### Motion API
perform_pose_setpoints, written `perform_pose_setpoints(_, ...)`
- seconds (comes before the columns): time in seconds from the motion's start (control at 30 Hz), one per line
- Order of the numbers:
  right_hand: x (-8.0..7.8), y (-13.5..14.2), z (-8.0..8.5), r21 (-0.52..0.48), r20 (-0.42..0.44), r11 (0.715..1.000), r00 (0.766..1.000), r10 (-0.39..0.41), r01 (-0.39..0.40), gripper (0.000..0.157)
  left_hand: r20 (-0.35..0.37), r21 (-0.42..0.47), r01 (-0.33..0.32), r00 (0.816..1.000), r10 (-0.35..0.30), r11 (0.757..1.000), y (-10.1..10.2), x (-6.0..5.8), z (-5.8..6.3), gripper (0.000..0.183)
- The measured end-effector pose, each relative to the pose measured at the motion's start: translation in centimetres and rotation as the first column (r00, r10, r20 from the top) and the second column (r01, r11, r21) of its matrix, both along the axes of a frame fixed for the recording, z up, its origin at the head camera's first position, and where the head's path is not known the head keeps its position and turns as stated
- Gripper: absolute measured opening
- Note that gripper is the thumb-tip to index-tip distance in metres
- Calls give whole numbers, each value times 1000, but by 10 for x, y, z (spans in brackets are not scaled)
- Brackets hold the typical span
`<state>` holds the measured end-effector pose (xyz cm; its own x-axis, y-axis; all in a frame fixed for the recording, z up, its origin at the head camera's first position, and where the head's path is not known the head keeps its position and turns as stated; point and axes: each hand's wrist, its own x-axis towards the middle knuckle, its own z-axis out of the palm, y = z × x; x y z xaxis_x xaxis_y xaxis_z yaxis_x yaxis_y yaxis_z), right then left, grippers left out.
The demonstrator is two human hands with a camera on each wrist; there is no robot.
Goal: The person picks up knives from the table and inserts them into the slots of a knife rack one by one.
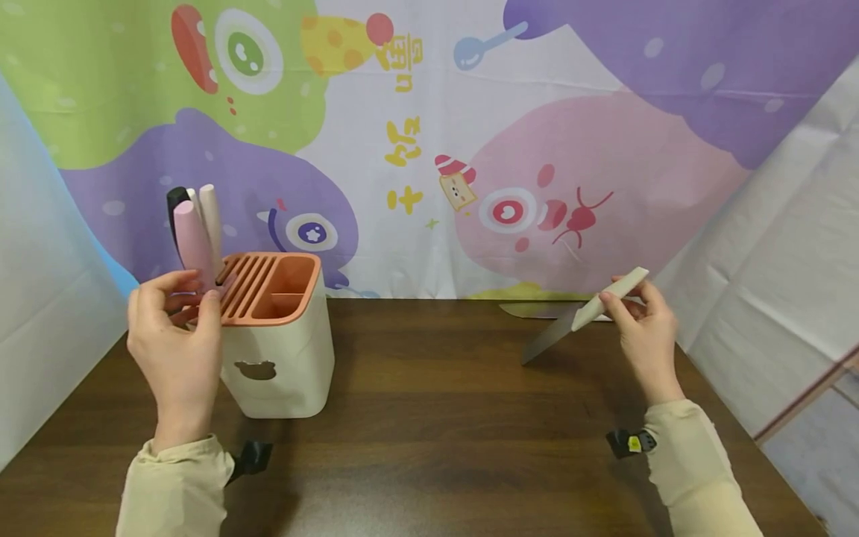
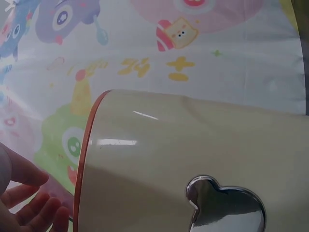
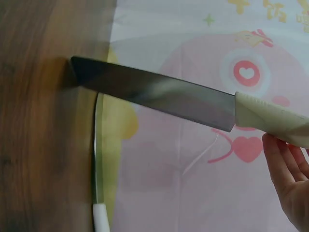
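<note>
At the left stands a cream knife block point(image 1: 288, 373) with an orange slotted top. My left hand point(image 1: 176, 335) is at its left rim, thumb and fingertips around the lower end of a pink-handled knife point(image 1: 190, 235). In the left wrist view, the pink handle point(image 2: 59, 194) shows between thumb and fingertips, partly hidden. At the right, my right hand point(image 1: 646, 328) pinches the cream handle of a broad-bladed kitchen knife point(image 3: 159, 96), its blade slanting down to the left, close over the table.
Black and white knife handles point(image 1: 211, 216) rise behind the pink one. Another knife with a white handle point(image 3: 100, 217) lies at the table's back edge, by the cartoon-printed curtain point(image 1: 403, 246). The wooden table point(image 1: 416, 418) stretches between the hands.
</note>
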<state>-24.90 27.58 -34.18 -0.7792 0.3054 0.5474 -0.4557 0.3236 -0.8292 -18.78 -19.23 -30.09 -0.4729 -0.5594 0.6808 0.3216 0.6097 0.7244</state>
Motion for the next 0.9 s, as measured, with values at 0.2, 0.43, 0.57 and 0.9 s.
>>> perform_pose_setpoints(0.2, 5, -14, 12, -44, -25, 998, 999, 41, -42, 21, -7, -18, 34, 999, -34, 999, 4, -1, -1, 20)
perform_pose_setpoints(0.43, -2, -19, 9, 9, -55, 1000, 998, 3, -3, 29, 6, -99, 140, 990, -140, 985, 11, -4, -2, 19)
perform_pose_setpoints(0.57, -6, -22, 7, 39, -72, 999, 997, -22, 25, 31, 33, -134, 188, 982, -185, 973, 16, -6, -3, 19)
perform_pose_setpoints(0.9, 7, -45, 21, -59, -115, 998, 993, -40, 33, 25, 34, -126, 253, 967, -251, 959, 30, -12, -3, 18)
